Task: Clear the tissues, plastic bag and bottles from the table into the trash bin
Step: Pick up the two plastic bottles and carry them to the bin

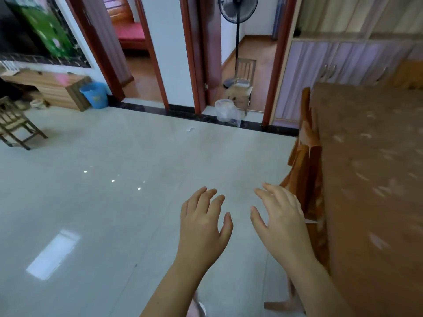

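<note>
My left hand [203,221] and my right hand [280,217] are held out over the pale tiled floor, both empty with fingers spread. The table [370,179], under a brown patterned cloth, fills the right side; no tissues, bag or bottles show on the part I see. A trash bin lined with a clear plastic bag [225,110] stands far ahead by a doorway. A small white scrap [189,129] lies on the floor short of it. A blue bucket [94,94] sits further left by the wall.
Wooden chairs [305,170] are pushed against the table's left edge, close to my right hand. A standing fan [238,10] and a small chair with a box [240,90] are in the doorway. A low wooden cabinet [52,88] and a folding chair [16,124] are at left.
</note>
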Available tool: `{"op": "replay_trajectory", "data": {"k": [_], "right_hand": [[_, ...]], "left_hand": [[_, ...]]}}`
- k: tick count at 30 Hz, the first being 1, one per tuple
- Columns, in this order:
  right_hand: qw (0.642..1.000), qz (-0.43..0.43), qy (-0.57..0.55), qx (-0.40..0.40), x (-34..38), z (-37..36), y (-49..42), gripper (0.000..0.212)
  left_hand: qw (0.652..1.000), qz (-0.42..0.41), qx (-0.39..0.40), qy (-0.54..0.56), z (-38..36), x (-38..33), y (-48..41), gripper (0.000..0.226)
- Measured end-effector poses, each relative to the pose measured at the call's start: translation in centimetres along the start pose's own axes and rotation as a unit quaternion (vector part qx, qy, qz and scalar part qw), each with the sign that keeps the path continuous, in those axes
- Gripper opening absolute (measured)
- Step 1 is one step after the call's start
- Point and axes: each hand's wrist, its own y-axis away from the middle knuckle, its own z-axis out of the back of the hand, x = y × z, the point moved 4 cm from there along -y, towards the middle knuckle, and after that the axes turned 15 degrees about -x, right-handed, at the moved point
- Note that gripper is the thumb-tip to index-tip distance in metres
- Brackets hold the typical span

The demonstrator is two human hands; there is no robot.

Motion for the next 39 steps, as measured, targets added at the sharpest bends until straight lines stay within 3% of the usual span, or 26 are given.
{"op": "replay_trajectory", "data": {"k": [11, 17, 21, 26, 39], "right_hand": [[0.995, -0.042, 0.060, -0.066, 5.8, -12.8, -15.4, 0.033], [0.995, -0.050, 0.060, -0.058, 5.5, -18.6, -22.4, 0.035], [0.995, -0.043, 0.045, -0.077, 3.7, -22.2, -28.1, 0.047], [0.991, -0.054, 0.061, -0.102, -1.4, -26.4, -35.9, 0.042], [0.973, -0.070, 0.133, -0.176, -14.5, -31.0, -55.6, 0.035]], "left_hand": [[0.993, -0.069, 0.042, 0.085, -8.6, 13.7, -16.3, 0.036], [0.990, -0.083, 0.053, 0.105, -13.9, 17.1, -23.7, 0.039], [0.988, -0.101, 0.049, 0.102, -19.0, 18.5, -28.4, 0.038], [0.987, -0.123, 0.058, 0.089, -27.2, 18.4, -35.5, 0.040], [0.971, -0.154, 0.037, 0.181, -45.9, 11.5, -53.1, 0.038]]}}
